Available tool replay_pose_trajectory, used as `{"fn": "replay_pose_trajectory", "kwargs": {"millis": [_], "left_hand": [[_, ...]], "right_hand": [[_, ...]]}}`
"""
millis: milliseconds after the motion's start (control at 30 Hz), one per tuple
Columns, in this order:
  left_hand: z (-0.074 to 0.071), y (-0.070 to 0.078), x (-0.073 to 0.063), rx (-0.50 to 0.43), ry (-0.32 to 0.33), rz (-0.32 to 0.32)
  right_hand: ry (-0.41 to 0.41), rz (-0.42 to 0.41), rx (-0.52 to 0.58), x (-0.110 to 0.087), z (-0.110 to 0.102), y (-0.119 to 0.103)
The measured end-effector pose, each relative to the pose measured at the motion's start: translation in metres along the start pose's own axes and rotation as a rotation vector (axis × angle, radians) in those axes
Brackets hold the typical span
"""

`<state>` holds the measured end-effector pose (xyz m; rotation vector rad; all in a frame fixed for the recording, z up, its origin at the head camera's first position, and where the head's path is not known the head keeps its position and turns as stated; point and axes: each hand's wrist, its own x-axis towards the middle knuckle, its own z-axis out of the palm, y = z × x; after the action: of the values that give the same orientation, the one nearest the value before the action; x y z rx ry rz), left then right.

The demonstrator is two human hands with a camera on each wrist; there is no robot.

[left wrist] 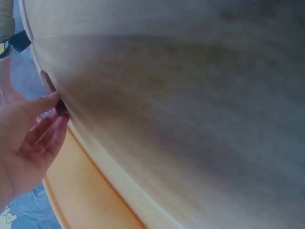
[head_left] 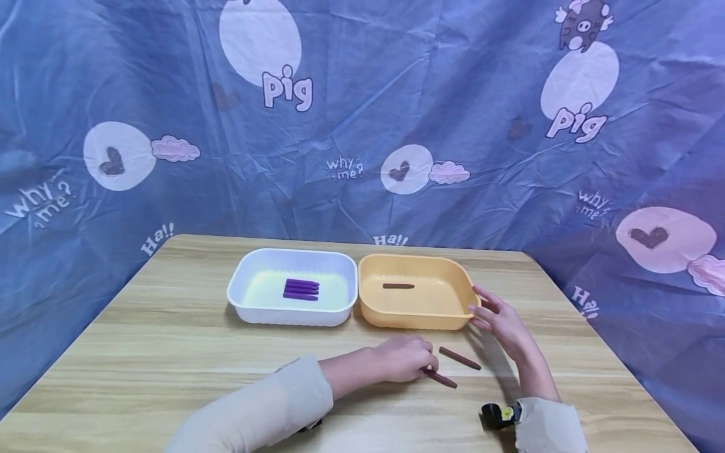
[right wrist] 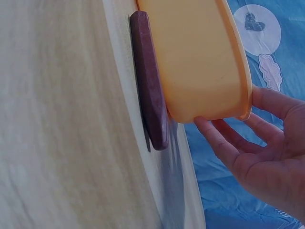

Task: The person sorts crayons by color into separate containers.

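My left hand (head_left: 403, 360) pinches one end of a brown crayon (head_left: 440, 378) low over the wooden table, in front of the orange bin. In the left wrist view the thumb and fingertips close on that crayon (left wrist: 61, 107). With my right hand (head_left: 505, 324) I grip the right end of the orange bin (head_left: 416, 321), thumb at the rim and fingers against the outer wall. A second brown crayon (head_left: 460, 358) lies on the table between the hands, and the right wrist view shows it (right wrist: 150, 78) close up. Inside the orange bin rests another brown crayon (head_left: 399, 286).
A white bin (head_left: 291, 316) stands against the left side of the orange one, with several purple crayons (head_left: 301, 289) side by side in it. Blue printed cloth (head_left: 362, 113) hangs behind the wooden table (head_left: 141, 358). A black wrist camera (head_left: 497, 416) sits at the right sleeve.
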<state>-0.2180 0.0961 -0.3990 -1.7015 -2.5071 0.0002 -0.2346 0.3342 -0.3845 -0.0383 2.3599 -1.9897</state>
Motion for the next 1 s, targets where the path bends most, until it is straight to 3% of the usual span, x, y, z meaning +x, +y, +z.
{"fn": "replay_pose_trajectory", "kwargs": {"millis": [267, 400, 667, 1000], "left_hand": [[-0.002, 0.0, 0.0, 0.03, -0.026, -0.016], [-0.007, -0.003, -0.002, 0.023, -0.007, -0.038], [-0.027, -0.016, -0.004, -0.049, 0.052, -0.095], [-0.06, -0.041, -0.005, -0.058, 0.121, -0.165]], "right_hand": [[-0.003, -0.002, 0.014, 0.0, 0.001, 0.0], [-0.008, -0.005, 0.02, 0.0, 0.001, 0.0], [-0.01, -0.007, 0.03, 0.0, -0.001, 0.001], [-0.017, -0.012, 0.036, 0.0, -0.001, 0.002]]}}
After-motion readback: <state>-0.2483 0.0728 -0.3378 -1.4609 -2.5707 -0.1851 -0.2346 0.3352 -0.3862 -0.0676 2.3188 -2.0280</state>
